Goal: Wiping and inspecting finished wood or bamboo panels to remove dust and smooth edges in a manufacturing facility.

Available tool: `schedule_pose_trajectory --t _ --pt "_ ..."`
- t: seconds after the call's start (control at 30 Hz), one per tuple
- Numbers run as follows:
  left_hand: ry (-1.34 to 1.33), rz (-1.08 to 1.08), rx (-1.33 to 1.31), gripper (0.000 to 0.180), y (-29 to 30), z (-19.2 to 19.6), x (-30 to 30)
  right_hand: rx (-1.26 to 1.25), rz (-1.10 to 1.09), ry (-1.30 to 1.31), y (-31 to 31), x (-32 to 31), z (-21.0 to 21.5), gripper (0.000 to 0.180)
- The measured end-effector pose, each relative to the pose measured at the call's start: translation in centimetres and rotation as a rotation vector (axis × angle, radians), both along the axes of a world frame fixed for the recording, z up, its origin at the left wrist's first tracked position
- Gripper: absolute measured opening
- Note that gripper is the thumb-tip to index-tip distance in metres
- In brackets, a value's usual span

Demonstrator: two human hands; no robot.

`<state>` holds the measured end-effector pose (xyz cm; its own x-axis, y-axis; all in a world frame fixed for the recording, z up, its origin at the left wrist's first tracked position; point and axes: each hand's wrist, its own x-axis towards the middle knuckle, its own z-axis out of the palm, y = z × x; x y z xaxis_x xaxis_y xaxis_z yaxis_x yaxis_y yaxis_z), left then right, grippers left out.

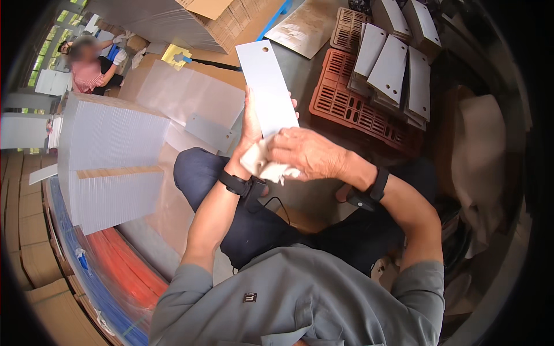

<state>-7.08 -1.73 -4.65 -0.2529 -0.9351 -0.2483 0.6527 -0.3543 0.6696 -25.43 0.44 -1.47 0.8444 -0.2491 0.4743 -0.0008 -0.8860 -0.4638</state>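
White card (266, 86) (long, with a hole near the top) stands upright, left hand (250, 124) fingers gripping its lower edge, right hand (306, 153) pressing a crumpled cloth (262, 164) against it; stacked sheets (112, 155) sit left, orange crate (346, 106) right.

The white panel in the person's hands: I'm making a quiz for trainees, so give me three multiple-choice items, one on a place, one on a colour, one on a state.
1. Where do the finished-looking white panels lean?
A. on the red plastic pallet at upper right
B. on the person's lap
C. on a shelf

2. What colour is the cloth?
A. blue
B. white
C. black

3. How is the panel held?
A. lying flat on the floor
B. raised in the left hand
C. clamped in a vice

Answers: 1 A, the leaning panels stand on the red pallet. 2 B, the cloth under the right hand is white. 3 B, the left hand holds the white panel up, with its grip on the lower end.
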Motion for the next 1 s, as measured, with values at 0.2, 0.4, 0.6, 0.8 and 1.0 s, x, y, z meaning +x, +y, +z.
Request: schedule_pose_trajectory --t 0.2,0.4,0.6,0.8,1.0 --pt "-0.096 0.379 0.013 0.061 -0.4 0.4 2.6 0.182 0.170 0.591 5.1 -3.0 -1.8 0.029" --pt "-0.120 0.475 -0.030 0.058 -0.8 -0.4 3.3 0.157 -0.364 0.521 0.6 -7.4 0.2 0.025" --pt "-0.121 0.489 -0.102 0.062 -1.0 -0.2 2.4 0.139 -0.515 0.405 -1.5 -9.0 1.7 0.023" --pt "-0.107 0.542 -0.068 0.057 -1.3 0.0 2.3 0.137 -0.520 0.477 -1.8 -9.1 2.2 0.029" --pt "-0.088 0.498 -0.037 0.056 -1.3 0.0 2.8 0.149 -0.526 0.382 -2.3 -9.2 2.2 0.027"
